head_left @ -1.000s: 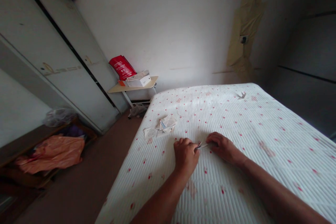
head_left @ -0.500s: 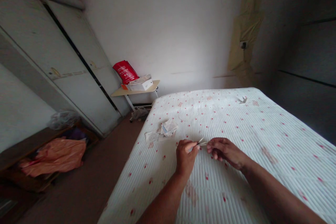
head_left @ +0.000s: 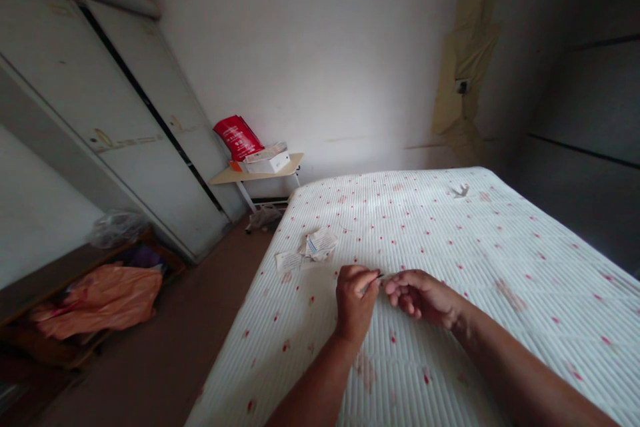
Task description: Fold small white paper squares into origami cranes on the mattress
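Observation:
Over the mattress, my left hand is closed in a pinch on a small thin piece, with a dark end sticking out past the fingertips. Just to its right, my right hand has its thumb and forefinger pressed together at the pale strip of that piece, its other fingers loosely curled. The kind of thing is too small to make out. Beyond my left hand lie torn pieces of printed paper on the mattress.
A crumpled white scrap lies at the mattress's far right. Past the far left corner stands a small table with a red bag and a white box. A wardrobe and a low bench with orange cloth line the left.
My right hand has moved left, closer to my left hand, and now covers most of the pale strip. The left hand keeps its pinch, almost in place.

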`<state>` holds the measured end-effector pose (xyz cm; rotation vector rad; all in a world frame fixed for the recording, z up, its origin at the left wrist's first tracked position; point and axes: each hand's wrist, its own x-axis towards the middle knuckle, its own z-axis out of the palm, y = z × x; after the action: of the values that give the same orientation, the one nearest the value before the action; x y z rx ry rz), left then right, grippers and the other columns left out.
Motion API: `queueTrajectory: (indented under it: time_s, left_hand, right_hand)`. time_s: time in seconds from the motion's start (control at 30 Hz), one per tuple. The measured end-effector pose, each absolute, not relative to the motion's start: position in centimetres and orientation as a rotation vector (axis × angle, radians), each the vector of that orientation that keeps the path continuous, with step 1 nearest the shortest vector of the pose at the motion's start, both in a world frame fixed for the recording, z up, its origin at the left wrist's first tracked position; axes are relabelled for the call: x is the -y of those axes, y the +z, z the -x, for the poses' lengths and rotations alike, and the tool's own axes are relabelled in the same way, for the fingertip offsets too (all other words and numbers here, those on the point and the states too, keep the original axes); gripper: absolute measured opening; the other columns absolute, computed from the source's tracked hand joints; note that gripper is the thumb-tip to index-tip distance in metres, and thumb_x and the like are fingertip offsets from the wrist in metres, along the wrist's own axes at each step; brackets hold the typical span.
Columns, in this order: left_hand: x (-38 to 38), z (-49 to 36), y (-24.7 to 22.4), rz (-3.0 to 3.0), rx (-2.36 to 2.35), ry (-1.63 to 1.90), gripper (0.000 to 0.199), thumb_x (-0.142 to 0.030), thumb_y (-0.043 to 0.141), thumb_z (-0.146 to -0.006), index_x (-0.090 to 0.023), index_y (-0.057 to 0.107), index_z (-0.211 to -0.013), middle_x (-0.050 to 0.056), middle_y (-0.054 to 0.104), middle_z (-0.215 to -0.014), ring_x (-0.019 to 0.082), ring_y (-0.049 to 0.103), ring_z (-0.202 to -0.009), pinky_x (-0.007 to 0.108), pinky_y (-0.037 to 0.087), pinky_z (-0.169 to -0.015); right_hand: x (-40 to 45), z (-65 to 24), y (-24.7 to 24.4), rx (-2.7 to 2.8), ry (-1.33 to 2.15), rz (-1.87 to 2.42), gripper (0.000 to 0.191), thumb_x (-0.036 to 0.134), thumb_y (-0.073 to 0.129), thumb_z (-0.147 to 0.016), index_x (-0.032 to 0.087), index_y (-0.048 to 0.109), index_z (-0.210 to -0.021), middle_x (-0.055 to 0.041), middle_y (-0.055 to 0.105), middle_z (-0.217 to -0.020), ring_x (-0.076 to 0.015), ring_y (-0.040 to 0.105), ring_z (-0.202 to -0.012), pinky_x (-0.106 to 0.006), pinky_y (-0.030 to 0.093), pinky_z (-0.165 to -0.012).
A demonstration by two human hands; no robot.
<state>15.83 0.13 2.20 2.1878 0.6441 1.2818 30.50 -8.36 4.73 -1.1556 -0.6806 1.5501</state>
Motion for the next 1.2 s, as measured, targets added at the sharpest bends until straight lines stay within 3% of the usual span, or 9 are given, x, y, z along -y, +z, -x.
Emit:
queueTrajectory:
  time_s: [0.43, 0.73, 1.2]
  left_hand:
    - [0.25, -15.73, 2.43, -2.214, -0.658, 1.28, 0.019, -0.008, 0.058, -0.075, -0.019, 0.07, -0.085, 0.004, 0.064, -0.081, 0.017, 0.056, -0.083, 0.033, 0.049, -0.077]
    - [0.59, -15.63, 2.55, -2.222, -0.641, 1.301, 0.018, -0.008, 0.059, -0.075, -0.02, 0.069, -0.083, 0.004, 0.064, -0.08, 0.016, 0.056, -0.083, 0.032, 0.049, -0.076]
    - [0.74, -15.71, 2.8, -2.261, -0.646, 1.304, 0.019, -0.008, 0.056, -0.075, -0.02, 0.069, -0.081, 0.003, 0.064, -0.08, 0.016, 0.055, -0.081, 0.031, 0.047, -0.076]
  right_hand:
    - [8.42, -30.84, 4.36, 0.64, 1.584, 1.087, 0.028, 0.039, 0.058, -0.065, 0.013, 0.066, -0.072, -0.0001, 0.062, -0.059, -0.0043, 0.042, -0.039, -0.017, 0.024, -0.036]
    - [8.4, -30.67, 4.67, 0.664, 1.585, 1.136, 0.019, 0.027, 0.062, -0.059, 0.012, 0.065, -0.071, 0.0004, 0.062, -0.058, -0.0042, 0.043, -0.037, -0.017, 0.025, -0.035]
    - [8.32, -30.71, 4.42, 0.665, 1.56, 1.108, 0.02, 0.03, 0.061, -0.063, 0.012, 0.066, -0.071, 0.001, 0.059, -0.055, -0.0032, 0.038, -0.035, -0.018, 0.019, -0.035]
